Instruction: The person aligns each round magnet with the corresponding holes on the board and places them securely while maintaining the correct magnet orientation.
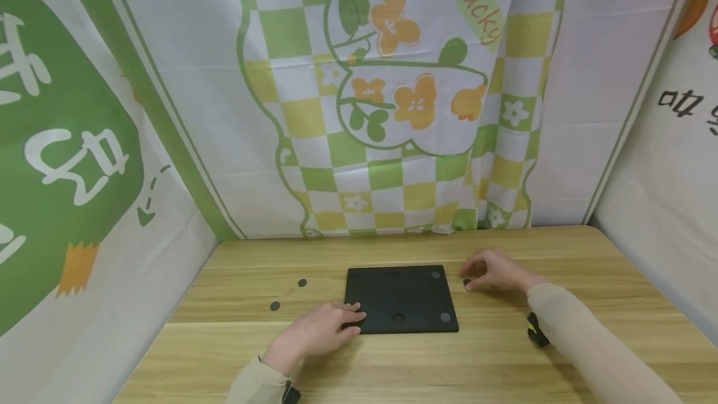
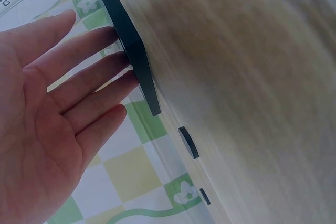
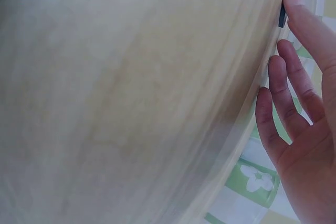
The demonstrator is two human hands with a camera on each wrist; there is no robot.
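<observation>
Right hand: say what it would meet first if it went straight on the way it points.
The right hand would likely meet the small dark disc just ahead first, though they may already touch; beyond lies the black rectangular board.

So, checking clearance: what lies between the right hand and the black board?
The head view shows a small dark disc by the right hand, then bare wooden tabletop.

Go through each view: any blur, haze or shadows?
Head: black board clear-edged, soft shadow below the right sleeve. Left wrist: tabletop smeared and out of focus, left hand much clearer. Right wrist: tabletop hazy and blurred, right hand sharper.
</observation>
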